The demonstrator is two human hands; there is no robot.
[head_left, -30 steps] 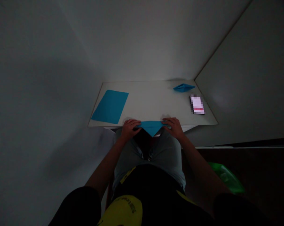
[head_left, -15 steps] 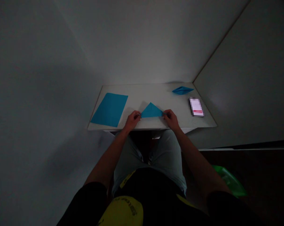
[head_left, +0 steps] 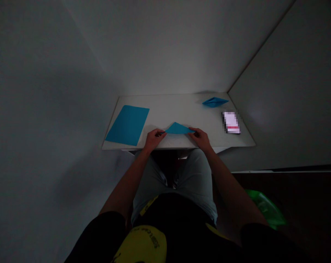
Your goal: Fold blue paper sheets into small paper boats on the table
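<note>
Between my hands, near the front edge of the white table (head_left: 165, 106), is a folded piece of blue paper (head_left: 177, 128) in a low triangle with its peak pointing away from me. My left hand (head_left: 155, 138) pinches its left corner. At the right corner, my right hand (head_left: 200, 137) grips it between thumb and fingers. The fingertips partly cover both corners. A flat blue sheet of paper (head_left: 128, 125) lies to the left of my left hand. Farther back on the right rests a folded blue paper boat (head_left: 215, 102).
A phone (head_left: 231, 122) with a lit, blurred screen lies at the table's right side. Walls border the table at the back and right. Something green and shiny (head_left: 266, 208) is on the dark floor at the lower right.
The folded paper looks flatter and lower from here, its front face tipped, and the crease lines on it no longer show. Both hands still hold its corners. The view has shifted slightly.
</note>
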